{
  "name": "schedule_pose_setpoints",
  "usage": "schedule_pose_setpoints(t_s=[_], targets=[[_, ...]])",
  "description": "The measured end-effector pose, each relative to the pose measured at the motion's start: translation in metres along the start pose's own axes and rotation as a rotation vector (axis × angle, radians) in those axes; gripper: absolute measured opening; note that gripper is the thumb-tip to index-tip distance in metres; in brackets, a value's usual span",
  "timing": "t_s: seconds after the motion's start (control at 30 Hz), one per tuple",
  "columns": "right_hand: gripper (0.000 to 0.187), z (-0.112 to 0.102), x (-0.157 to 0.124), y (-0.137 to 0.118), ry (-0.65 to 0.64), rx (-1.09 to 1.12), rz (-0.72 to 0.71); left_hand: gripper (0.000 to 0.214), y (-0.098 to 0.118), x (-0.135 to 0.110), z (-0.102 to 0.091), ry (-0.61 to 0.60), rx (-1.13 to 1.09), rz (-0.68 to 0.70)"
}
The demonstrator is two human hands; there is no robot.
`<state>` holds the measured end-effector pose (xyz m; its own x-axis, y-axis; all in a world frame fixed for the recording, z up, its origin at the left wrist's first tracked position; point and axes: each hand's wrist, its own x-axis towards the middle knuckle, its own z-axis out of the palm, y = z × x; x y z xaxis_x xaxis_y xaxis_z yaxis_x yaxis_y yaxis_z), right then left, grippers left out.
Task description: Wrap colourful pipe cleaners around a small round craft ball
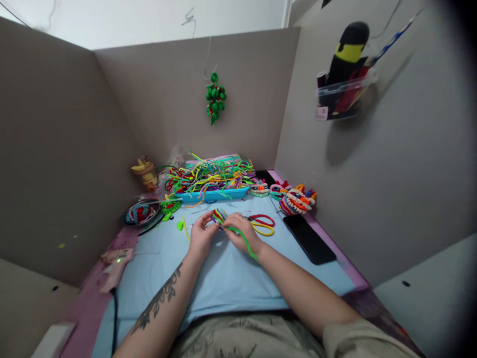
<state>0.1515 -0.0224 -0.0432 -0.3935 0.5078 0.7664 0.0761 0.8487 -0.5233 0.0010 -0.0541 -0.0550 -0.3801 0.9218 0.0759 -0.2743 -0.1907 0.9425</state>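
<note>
My left hand [202, 231] pinches a small rounded piece of striped, multicoloured pipe cleaners [219, 215] from its left side. On the piece's right side, my right hand [238, 229] has its fingers closed at its edge. From these fingers a bright green pipe cleaner [246, 241] trails back over the right wrist; my fingertips partly hide where it meets the striped piece. Scissors with a red and a yellow handle [263, 228] lie just beyond my right hand. Left of my left hand are a yellow pipe cleaner [185, 227] and a small green piece [180, 225].
A blue tray [212, 195] heaped with colourful pipe cleaners [212, 174] stands at the back. To the right are finished-looking fuzzy pieces [298, 200] and a black phone [309, 239]. A pink glue gun [118, 266] and a round dish [127, 217] sit left. Grey partitions surround the table.
</note>
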Motion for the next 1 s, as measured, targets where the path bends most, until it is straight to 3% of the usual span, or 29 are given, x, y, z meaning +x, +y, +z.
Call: schedule_pose_setpoints(t_s=[0.23,0.37,0.43,0.53,0.6,0.7,0.77,0.87,1.0], targets=[[0.016,-0.003,-0.001,-0.001,-0.158,-0.037,-0.088,0.046,0.005,0.003,-0.002,0.039,-0.183,-0.132],[0.025,-0.004,-0.002,0.005,-0.315,0.066,-0.043,0.046,0.006,0.007,-0.006,0.11,-0.164,-0.098],[0.029,-0.005,-0.001,0.008,-0.387,0.157,0.081,0.046,0.007,0.009,-0.008,0.153,-0.128,-0.043],[0.027,-0.003,0.0,0.008,-0.436,0.404,0.421,0.047,0.008,0.012,-0.012,0.19,-0.057,0.056],[0.02,-0.001,0.0,0.007,-0.433,0.643,0.64,0.049,0.008,0.013,-0.013,0.204,-0.019,0.115],[0.016,0.004,-0.002,0.006,-0.373,0.913,0.848,0.048,0.008,0.014,-0.015,0.233,0.041,0.193],[0.02,0.007,-0.004,0.006,-0.303,0.951,0.906,0.046,0.008,0.015,-0.016,0.25,0.085,0.23],[0.029,0.009,-0.006,0.007,-0.266,0.836,0.907,0.046,0.009,0.017,-0.019,0.274,0.113,0.254],[0.009,0.005,-0.004,0.008,-0.368,0.572,0.845,0.045,0.011,0.018,-0.02,0.289,0.08,0.247]])
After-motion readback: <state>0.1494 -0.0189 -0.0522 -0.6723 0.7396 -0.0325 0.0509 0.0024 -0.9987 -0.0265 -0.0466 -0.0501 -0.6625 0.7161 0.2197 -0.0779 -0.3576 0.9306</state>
